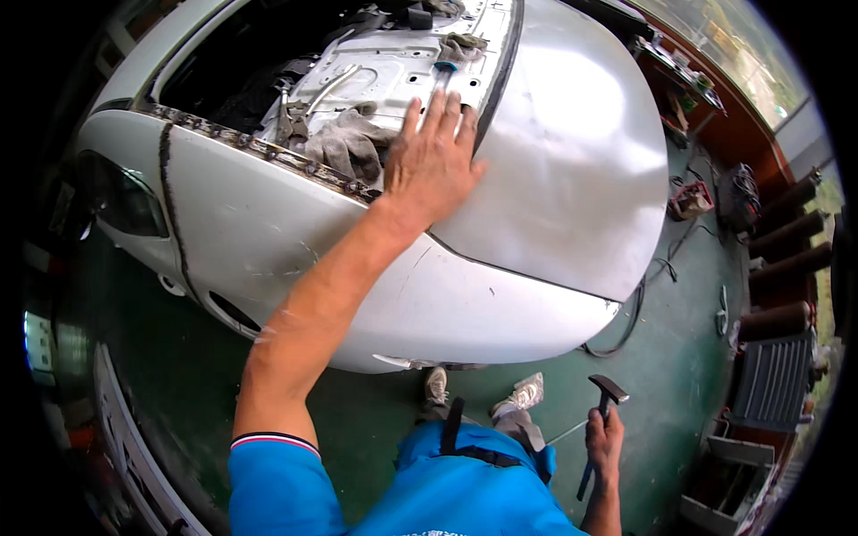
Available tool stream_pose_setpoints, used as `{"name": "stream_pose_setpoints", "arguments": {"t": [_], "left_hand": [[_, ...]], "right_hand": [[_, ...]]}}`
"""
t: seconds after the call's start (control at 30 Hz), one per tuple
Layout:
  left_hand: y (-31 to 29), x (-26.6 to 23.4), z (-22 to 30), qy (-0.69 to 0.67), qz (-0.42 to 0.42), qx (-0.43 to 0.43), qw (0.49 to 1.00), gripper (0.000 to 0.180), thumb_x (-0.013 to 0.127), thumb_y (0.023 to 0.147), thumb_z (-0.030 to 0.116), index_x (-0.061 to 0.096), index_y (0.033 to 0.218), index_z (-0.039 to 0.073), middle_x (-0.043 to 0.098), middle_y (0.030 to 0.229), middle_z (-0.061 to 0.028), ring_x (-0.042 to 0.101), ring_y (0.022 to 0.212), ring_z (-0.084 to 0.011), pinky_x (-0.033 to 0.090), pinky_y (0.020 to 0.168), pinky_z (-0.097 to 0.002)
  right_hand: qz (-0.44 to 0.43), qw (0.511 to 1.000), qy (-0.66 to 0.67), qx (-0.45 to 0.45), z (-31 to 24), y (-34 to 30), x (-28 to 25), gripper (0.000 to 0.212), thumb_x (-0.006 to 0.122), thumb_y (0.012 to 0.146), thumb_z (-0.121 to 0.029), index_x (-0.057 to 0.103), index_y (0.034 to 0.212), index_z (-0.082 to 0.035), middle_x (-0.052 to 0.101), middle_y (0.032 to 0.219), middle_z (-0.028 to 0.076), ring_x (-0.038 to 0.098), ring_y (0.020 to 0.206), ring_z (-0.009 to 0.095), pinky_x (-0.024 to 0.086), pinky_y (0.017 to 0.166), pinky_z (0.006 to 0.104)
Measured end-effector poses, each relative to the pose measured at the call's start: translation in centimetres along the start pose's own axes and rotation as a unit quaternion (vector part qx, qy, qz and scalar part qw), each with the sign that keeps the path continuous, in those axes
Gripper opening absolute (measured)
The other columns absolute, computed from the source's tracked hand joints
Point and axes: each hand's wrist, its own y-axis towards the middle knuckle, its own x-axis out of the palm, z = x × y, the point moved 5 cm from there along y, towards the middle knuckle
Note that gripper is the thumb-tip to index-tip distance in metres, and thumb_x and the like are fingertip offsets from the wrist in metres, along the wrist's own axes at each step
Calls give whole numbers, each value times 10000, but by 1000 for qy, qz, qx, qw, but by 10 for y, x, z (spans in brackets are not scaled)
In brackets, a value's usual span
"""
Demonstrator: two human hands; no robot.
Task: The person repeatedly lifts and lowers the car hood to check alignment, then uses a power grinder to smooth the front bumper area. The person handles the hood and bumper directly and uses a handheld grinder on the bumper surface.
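My left hand [431, 170] reaches over the silver-white car [295, 205], fingers stretched out above the edge of an opening beside the smooth lid panel [572, 134]. Just beyond its fingertips lies a tool with a blue end and metal shaft [444, 71]. A grey work glove [349, 145] rests left of this hand, and another grey glove [462, 46] lies farther back. Low at the right, my right hand [605, 438] is closed round the handle of a hammer [609, 389], its head upward. A thin rod [567, 433] shows beside that hand; whether it is held, I cannot tell.
The car's window opening has a rough, rusty edge [259, 152]. On the green floor [661, 393] a dark cable [636, 313] curls near the car. Gas cylinders [786, 268] and a grey grille panel [770, 382] stand at the right. A long metal part [134, 447] lies at lower left.
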Motion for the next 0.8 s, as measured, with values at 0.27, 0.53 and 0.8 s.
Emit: {"name": "stream_pose_setpoints", "arguments": {"t": [0.27,0.53,0.8], "left_hand": [[-1,-1,50,-139,3,111,984,664,464,994,494,456,1449,10,413,1517,-218,334,1447,-352,232,1201,-496],[1,12,55,-167,-42,77,982,699,496,973,527,475,1434,3,409,1512,-239,331,1450,-361,247,1199,-477],[5,-2,56,-145,-12,61,987,672,623,918,447,523,1373,-38,486,1443,-256,425,1381,-381,311,1155,-486]], "right_hand": [[7,1000,4,14,-11,-21,39,263,588,999,-256,516,823,-74,489,615,-34,449,506,62,353,456,251],[-2,999,34,31,18,-2,53,296,604,995,-289,511,817,-71,479,623,-38,440,538,53,358,477,248],[1,999,-7,35,33,6,37,353,638,951,-290,512,788,-3,526,635,66,493,600,164,421,557,364]]}}
